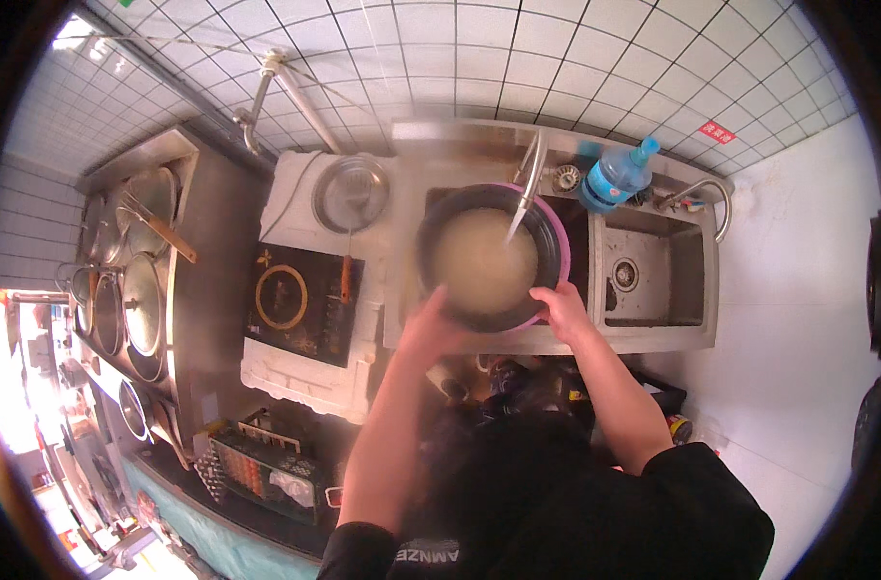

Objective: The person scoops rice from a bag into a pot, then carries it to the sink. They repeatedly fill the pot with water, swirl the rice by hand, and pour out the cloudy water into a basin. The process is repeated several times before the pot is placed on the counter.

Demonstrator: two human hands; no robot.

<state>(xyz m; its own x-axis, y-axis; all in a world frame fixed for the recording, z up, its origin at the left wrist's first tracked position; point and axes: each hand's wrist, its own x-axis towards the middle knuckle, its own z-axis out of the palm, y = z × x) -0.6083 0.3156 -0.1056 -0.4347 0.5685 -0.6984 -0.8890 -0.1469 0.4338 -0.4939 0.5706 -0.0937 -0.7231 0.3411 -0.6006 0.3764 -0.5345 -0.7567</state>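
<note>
A round dark pot holds cloudy, pale liquid; what lies under the liquid cannot be made out. Water runs into it from a curved metal faucet. Behind the pot shows the rim of a pink basin, over the left part of the steel sink. My left hand, somewhat blurred, grips the pot's near left rim. With thumb over the edge, my right hand holds the near right rim, close to the pink basin.
A blue plastic bottle stands behind the right sink bowl. To the left are an induction cooktop, a round steel strainer with an orange handle, and lidded pots. A crate sits lower left.
</note>
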